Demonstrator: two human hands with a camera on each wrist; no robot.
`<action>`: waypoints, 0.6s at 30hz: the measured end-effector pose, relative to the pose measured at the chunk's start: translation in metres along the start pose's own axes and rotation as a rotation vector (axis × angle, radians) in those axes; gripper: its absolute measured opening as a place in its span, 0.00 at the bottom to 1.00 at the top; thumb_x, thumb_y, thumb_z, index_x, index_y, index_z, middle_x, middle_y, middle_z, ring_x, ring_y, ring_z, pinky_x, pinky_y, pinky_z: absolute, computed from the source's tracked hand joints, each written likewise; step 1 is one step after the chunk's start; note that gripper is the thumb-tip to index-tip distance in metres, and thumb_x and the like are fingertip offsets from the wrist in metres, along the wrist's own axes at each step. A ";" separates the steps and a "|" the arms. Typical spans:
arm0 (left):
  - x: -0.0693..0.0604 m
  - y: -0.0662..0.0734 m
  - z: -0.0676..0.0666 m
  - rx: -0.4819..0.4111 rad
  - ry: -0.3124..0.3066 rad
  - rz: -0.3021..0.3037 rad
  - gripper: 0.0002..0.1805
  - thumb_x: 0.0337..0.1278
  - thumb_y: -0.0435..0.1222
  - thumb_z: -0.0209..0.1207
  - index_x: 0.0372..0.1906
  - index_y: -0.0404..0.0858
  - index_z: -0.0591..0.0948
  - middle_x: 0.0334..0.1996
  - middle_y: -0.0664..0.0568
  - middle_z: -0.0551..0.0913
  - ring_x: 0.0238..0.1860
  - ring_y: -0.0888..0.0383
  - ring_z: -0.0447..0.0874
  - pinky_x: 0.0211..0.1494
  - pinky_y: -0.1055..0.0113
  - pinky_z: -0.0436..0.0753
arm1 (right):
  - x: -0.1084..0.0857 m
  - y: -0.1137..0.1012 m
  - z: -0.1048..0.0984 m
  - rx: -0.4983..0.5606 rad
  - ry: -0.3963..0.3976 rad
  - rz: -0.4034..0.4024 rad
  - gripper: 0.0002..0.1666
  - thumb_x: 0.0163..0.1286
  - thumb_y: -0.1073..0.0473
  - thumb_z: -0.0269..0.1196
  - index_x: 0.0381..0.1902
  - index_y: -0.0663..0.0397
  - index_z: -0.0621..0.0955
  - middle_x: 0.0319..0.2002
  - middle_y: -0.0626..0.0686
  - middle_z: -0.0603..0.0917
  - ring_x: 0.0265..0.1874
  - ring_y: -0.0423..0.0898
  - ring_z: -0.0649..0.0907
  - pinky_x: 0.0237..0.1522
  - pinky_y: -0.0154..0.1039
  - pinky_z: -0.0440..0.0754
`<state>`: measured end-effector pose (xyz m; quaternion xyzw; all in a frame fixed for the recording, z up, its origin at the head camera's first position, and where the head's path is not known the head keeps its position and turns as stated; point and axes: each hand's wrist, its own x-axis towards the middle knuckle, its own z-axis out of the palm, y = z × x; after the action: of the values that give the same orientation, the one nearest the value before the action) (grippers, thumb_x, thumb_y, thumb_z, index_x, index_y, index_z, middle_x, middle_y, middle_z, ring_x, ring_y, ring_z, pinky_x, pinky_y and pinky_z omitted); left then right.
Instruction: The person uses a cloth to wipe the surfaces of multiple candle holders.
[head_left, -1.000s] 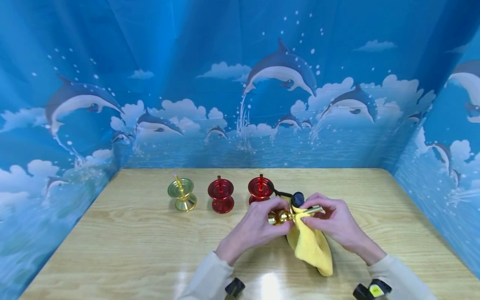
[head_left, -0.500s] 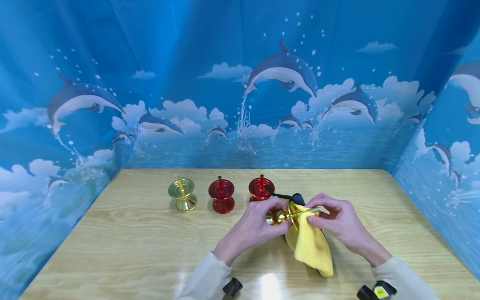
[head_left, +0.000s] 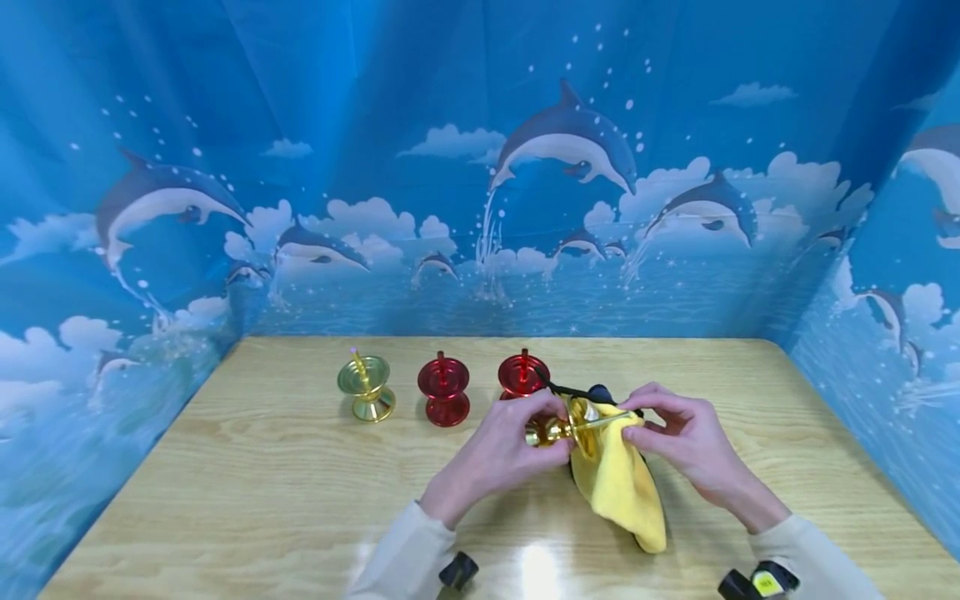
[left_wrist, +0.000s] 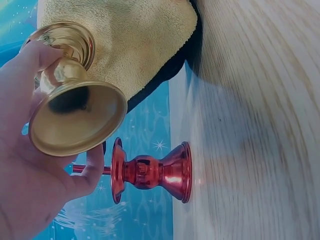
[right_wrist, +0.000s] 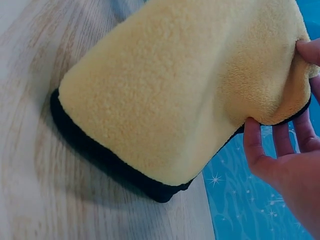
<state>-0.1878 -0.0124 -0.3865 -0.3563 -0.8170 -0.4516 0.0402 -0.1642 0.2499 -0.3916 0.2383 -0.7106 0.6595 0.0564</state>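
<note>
My left hand (head_left: 498, 450) holds a shiny gold candle holder (head_left: 557, 430) on its side, its spike pointing right. In the left wrist view, the thumb and fingers grip the candle holder (left_wrist: 82, 117) around its waist, with the hollow base towards the camera. A yellow cloth (head_left: 622, 492) with dark edging hangs from my right hand (head_left: 690, 446), whose thumb and fingers pinch it near the spike's tip. The right wrist view shows the cloth (right_wrist: 150, 100) filling much of the frame, gathered between the fingers; the spike is hidden there.
Another gold candle holder (head_left: 363, 387) and two red ones stand upright along the back of the wooden table (head_left: 300, 500). The right-hand red holder (head_left: 522, 375) is close behind my left hand and partly covered by it. A dolphin-printed backdrop (head_left: 480, 208) encloses the table.
The hands have drawn slightly apart, the left one moving left with the gold candle holder. The right hand's pinch on the cloth has shifted outwards along the spike, exposing more of the dish.
</note>
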 end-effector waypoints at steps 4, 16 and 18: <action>0.000 0.000 0.000 0.005 -0.001 -0.006 0.10 0.54 0.36 0.67 0.41 0.46 0.81 0.38 0.60 0.87 0.36 0.68 0.79 0.41 0.76 0.82 | 0.000 0.000 0.000 0.006 -0.008 -0.003 0.19 0.63 0.80 0.63 0.50 0.65 0.85 0.46 0.45 0.84 0.46 0.36 0.83 0.44 0.28 0.85; 0.000 -0.001 0.000 0.005 0.010 -0.002 0.10 0.54 0.35 0.67 0.42 0.46 0.81 0.38 0.60 0.87 0.37 0.68 0.80 0.42 0.76 0.82 | 0.001 -0.001 0.002 0.001 -0.008 -0.010 0.19 0.64 0.80 0.63 0.51 0.65 0.85 0.46 0.45 0.86 0.46 0.37 0.84 0.44 0.29 0.86; 0.000 -0.001 0.001 -0.001 0.010 -0.003 0.11 0.54 0.35 0.67 0.43 0.45 0.81 0.39 0.59 0.88 0.37 0.68 0.80 0.42 0.76 0.82 | 0.001 -0.001 0.004 0.001 -0.007 -0.010 0.19 0.64 0.80 0.63 0.51 0.65 0.85 0.46 0.45 0.86 0.47 0.37 0.84 0.45 0.29 0.86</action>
<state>-0.1878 -0.0124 -0.3877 -0.3529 -0.8170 -0.4540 0.0436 -0.1643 0.2461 -0.3905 0.2442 -0.7091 0.6590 0.0572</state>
